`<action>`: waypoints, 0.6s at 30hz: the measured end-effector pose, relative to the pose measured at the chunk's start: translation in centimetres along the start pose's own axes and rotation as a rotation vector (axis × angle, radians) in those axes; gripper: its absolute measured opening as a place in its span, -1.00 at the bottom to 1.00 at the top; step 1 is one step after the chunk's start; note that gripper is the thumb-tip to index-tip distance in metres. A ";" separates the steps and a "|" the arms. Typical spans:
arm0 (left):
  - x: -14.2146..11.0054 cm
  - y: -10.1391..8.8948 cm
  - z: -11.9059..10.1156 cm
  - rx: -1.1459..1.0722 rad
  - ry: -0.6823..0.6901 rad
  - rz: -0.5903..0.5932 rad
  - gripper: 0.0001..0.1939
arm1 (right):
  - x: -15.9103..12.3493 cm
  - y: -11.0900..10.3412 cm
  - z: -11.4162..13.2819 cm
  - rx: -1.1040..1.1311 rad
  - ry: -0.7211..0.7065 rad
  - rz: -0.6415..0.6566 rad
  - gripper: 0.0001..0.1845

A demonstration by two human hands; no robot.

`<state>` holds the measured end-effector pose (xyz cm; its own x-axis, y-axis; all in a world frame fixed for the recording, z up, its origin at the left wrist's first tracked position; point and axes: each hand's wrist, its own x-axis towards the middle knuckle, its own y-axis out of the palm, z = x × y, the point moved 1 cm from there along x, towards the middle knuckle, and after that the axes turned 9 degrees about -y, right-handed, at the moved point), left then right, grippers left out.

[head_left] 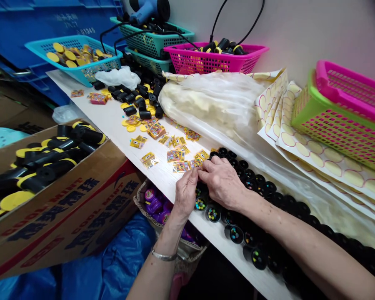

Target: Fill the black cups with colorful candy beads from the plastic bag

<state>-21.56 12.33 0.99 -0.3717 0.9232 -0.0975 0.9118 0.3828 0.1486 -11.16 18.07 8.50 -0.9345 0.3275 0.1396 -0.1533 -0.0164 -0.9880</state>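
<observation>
White desk [118,135], near edge: black tubs [236,234] look light, stiff, best side-held; my left grip [186,191] and right grip [221,181] pinch together, contents hidden.

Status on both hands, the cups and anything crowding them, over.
Left hand and right hand meeting, grip hidden. Black cups beside them, several holding coloured beads. Printed sachets close by.
</observation>
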 end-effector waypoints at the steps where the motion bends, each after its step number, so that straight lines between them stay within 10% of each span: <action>1: 0.0 0.0 0.1 0.001 -0.002 -0.002 -0.60 | 0.0 -0.1 0.0 -0.004 0.008 -0.001 -0.85; 10: 0.3 -0.3 0.9 0.056 -0.037 -0.085 -0.53 | -6.6 -2.2 -2.0 0.707 0.380 -0.409 -0.85; 14: 0.9 -0.5 1.1 0.055 -0.053 -0.096 -0.50 | -18.7 -3.2 -1.7 0.858 0.835 -0.841 -0.74; 18: 1.2 -0.3 0.9 0.145 -0.059 -0.161 -0.53 | -35.2 -4.0 -1.0 0.482 1.241 -1.505 -0.69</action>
<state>-22.15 13.28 -0.03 -0.5075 0.8453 -0.1669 0.8586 0.5124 -0.0158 22.70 7.53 7.44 0.6534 0.6657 0.3604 -0.7074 0.7064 -0.0223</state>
